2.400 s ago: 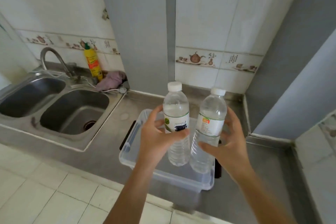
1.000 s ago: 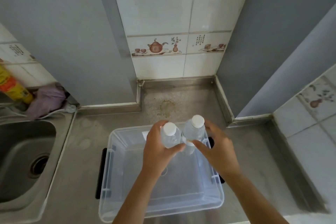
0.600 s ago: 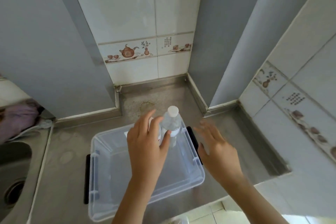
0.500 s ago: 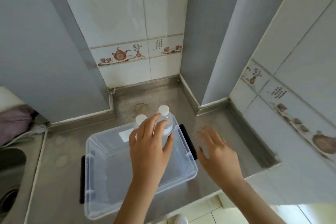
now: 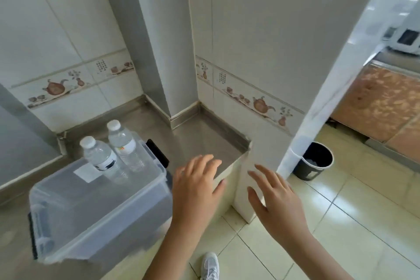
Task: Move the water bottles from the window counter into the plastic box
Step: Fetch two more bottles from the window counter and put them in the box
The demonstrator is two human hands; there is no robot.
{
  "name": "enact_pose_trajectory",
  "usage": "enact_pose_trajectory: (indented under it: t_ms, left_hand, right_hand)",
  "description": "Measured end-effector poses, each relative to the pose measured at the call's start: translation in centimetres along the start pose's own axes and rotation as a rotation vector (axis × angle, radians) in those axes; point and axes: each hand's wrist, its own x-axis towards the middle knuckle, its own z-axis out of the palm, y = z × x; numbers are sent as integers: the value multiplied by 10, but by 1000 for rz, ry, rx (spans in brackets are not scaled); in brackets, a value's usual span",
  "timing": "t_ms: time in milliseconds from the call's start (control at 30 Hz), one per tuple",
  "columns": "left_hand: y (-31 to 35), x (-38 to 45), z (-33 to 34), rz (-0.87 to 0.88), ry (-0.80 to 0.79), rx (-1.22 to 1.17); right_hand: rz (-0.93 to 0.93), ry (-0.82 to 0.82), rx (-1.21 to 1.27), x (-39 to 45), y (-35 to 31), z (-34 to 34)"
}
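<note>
Both hands are empty now: the left hand [image 5: 195, 186] and right hand [image 5: 276, 198] hang with fingers spread, in the air to the right of the plastic box [image 5: 97, 207] and touching nothing. A moment ago each held a bottle over the box; since then both bottles have been let go and the view has swung right, toward the doorway and floor (a likely sign of heading back for more).

On the steel counter [image 5: 200, 141] the clear box sits with its black side handle [image 5: 158, 153] facing the hands. Two water bottles stand upright in its far right corner, side by side and nearly touching: the dark-labelled bottle [image 5: 100, 157] on the left, the orange-labelled bottle [image 5: 123, 143] on the right, both white-capped. Nothing else lies in the box. I judge this pair delivered; the window counter is out of view, so whether more bottles wait there cannot be told.
</note>
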Motion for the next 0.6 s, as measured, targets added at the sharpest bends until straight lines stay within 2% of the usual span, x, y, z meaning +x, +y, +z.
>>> enact_pose_trajectory:
  t_ms: [133, 300, 600]
  left_hand:
    - [83, -25, 12, 196, -91, -16]
    - [182, -47, 27, 382, -94, -93]
    - [333, -48, 66, 696, -133, -268]
  right_hand:
    - [154, 94, -58, -71, 48, -44]
    - [376, 192, -145, -151, 101, -100]
    - [698, 450, -352, -226, 185, -167]
